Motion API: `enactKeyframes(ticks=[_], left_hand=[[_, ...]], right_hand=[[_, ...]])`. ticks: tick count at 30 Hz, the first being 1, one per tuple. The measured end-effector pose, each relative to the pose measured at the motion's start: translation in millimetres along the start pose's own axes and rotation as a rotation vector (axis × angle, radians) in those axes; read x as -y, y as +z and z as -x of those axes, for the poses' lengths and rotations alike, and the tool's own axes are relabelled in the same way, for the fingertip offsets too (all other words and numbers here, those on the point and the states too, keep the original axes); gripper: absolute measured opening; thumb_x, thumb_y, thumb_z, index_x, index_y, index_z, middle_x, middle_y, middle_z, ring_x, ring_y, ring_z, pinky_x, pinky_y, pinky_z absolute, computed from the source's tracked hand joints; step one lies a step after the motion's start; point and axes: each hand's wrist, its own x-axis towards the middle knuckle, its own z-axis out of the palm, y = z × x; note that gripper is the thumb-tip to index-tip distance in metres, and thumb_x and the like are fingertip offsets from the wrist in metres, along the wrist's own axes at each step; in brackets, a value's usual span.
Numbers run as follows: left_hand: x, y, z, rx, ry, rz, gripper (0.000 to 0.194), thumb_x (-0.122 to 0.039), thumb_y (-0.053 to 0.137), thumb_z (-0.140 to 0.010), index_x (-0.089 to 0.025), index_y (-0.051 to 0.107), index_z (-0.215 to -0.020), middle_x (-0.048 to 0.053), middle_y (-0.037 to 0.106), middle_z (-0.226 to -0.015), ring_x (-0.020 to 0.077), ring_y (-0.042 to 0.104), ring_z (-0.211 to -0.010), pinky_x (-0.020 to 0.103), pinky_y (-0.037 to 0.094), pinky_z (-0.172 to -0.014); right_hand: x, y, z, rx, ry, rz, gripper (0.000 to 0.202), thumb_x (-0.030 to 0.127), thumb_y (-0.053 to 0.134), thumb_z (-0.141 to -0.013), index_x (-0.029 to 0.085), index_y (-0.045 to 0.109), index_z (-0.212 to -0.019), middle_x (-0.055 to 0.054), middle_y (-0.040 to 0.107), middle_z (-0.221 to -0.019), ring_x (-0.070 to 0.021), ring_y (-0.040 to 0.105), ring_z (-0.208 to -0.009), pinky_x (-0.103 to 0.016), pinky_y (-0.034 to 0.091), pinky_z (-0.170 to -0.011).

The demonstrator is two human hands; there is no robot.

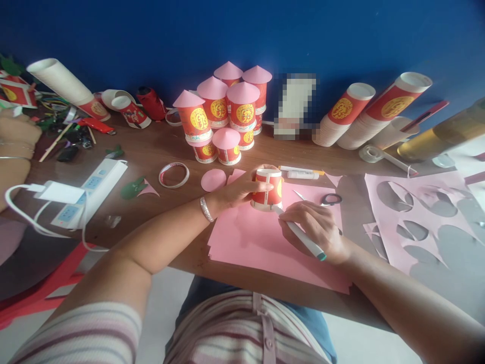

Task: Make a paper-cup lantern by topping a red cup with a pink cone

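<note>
My left hand [250, 189] is wrapped round a red paper cup [268, 188] with a white seam and a yellow emblem, holding it above the pink paper sheets [246, 235]. In my right hand [316, 230] is a white marker [303, 237] with a green end; its tip meets the cup's white lower rim, where small marks show. Just behind the cup lie another white marker [302, 175] and an orange-and-white pen [299, 169]. Scissors [331, 199] with black handles rest on the pink paper by my right hand, partly hidden.
Red cups with pink cone tops [242, 103] are stacked at the back. Paper cup stacks [382, 108] and a tape roll [371, 153] stand right, above cut pink paper [420, 187]. A power strip [94, 189] lies left, near another person's arm [17, 136].
</note>
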Motion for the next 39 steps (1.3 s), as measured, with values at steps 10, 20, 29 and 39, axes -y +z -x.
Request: enactKeyframes(ticks=[10,20,29,39], left_hand=[[-2.2,2.1,2.0,-0.045,-0.027,0.086,0.042,-0.034,0.081,-0.081,-0.021,0.066,-0.118,0.006,0.064,-0.107,0.0190,0.061,-0.094,0.030,0.051,-0.078],[5.9,-5.9,-4.7,0.007,-0.016,0.228,0.052,-0.031,0.076,-0.079,-0.020,0.068,-0.129,0.013,0.073,-0.128,0.0301,0.065,-0.119,0.045,0.051,-0.099],[-7.3,10.8,1.7,-0.083,-0.035,0.017,0.064,-0.046,0.091,-0.074,-0.020,0.067,-0.127,0.006,0.070,-0.104,0.0226,0.065,-0.099,0.033,0.050,-0.081],[-8.4,9.3,2.6,-0.101,-0.018,0.041,0.058,-0.042,0.084,-0.082,-0.020,0.063,-0.131,0.010,0.069,-0.116,0.0241,0.065,-0.107,0.033,0.053,-0.087]], right_hand=[[1.8,-3.6,-3.3,-0.013,-0.044,-0.087,0.032,-0.003,0.065,-0.086,0.022,0.064,-0.106,0.003,0.068,-0.074,-0.0156,0.068,-0.063,-0.037,0.068,-0.073],[5.5,-4.0,-2.3,0.064,-0.020,-0.187,0.029,-0.001,0.062,-0.089,0.022,0.063,-0.105,0.004,0.067,-0.079,-0.0140,0.067,-0.063,-0.048,0.068,-0.093],[5.9,-1.4,-1.7,0.054,-0.094,-0.188,0.019,0.002,0.066,-0.093,0.017,0.063,-0.103,0.000,0.068,-0.078,-0.0135,0.067,-0.066,-0.045,0.069,-0.094],[0.2,-1.2,0.4,-0.043,-0.032,-0.035,0.031,-0.004,0.067,-0.084,0.018,0.064,-0.105,-0.001,0.070,-0.077,-0.0176,0.071,-0.067,-0.032,0.061,-0.062]])
